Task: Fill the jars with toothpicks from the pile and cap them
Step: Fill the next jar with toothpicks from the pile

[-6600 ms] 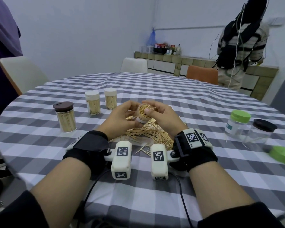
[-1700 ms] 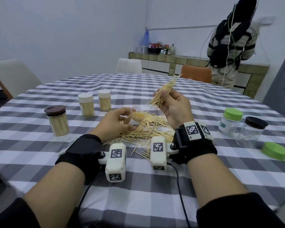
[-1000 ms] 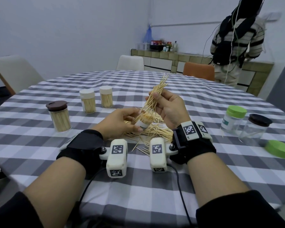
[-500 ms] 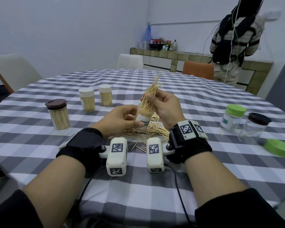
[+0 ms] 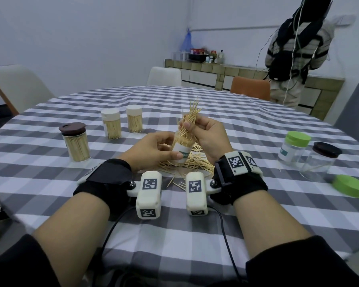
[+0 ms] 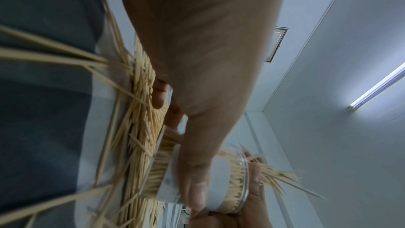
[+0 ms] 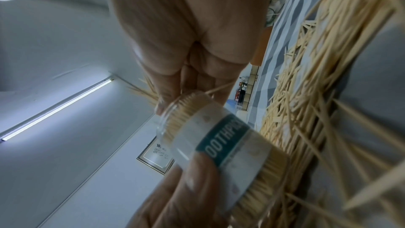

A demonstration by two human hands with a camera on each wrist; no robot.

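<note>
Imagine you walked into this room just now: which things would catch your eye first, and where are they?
At the table's centre, the right hand pinches a bristling bunch of toothpicks over the open, nearly full jar that the left hand grips. Under them a loose pile of toothpicks sprawls on the checked tablecloth. A bright green lid lies alone at the right edge.

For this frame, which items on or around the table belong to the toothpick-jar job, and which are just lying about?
Job:
- open jar, in left hand
- toothpick bundle, in right hand
- pile
- three filled jars
- empty jars
- loose green lid

Lying about:
- chairs
- counter bottles
- person standing
</note>
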